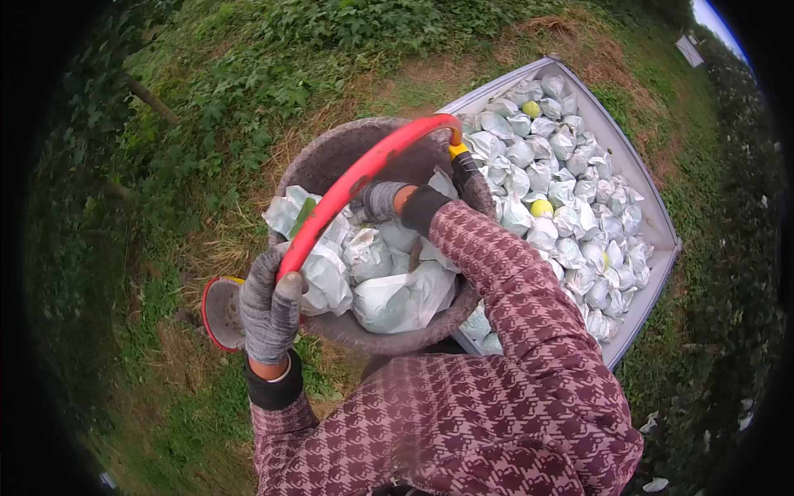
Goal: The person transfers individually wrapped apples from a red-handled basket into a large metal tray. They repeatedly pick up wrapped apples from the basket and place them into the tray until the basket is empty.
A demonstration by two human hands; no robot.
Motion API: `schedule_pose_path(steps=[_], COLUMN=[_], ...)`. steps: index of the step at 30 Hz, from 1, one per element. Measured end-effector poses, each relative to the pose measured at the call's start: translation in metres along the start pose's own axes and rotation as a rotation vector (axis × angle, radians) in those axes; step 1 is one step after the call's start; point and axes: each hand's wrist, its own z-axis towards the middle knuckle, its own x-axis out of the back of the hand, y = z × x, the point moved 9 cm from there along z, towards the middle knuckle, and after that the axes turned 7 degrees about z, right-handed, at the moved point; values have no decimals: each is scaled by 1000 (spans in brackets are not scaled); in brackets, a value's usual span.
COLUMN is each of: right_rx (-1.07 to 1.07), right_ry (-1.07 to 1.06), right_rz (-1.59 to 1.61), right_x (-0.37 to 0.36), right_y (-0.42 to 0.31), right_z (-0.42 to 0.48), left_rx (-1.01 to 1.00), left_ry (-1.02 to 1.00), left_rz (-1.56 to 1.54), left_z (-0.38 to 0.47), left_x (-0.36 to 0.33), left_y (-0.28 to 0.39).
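My left hand (270,307), in a grey knit glove, is closed around the lower left end of a red curved handle (372,162). This handle arches over a worn, dark bucket (329,158) held in front of my body. Inside are several fruits in white paper bags (397,301), with a green leaf (302,218) lying on one at the left. My right hand (379,199), gloved alike, reaches under the handle into the bucket among the bagged fruits. Its fingertips are hidden, so whether it grips one cannot be seen.
On the right, a grey-walled cargo bed (633,167) holds many bagged fruits (561,192) and a few bare yellow-green ones (541,208). A smaller red-rimmed container (223,313) is at the left. Grass and leafy plants (298,80) surround me, with dark foliage (738,204) at the far right.
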Motion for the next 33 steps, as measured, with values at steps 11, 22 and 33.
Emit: schedule_pose_path(steps=[11,22,33], right_rx=[110,331,183], right_ry=[317,762,980], right_rz=[-84,350,1109], right_x=[44,127,132], right_y=[-32,-92,-7], right_z=[-34,-252,-417], left_rx=[-10,56,55], left_ry=[80,172,182], left_rz=[97,108,236], left_z=[8,14,22], left_x=[-5,-4,-18], left_y=[15,10,29])
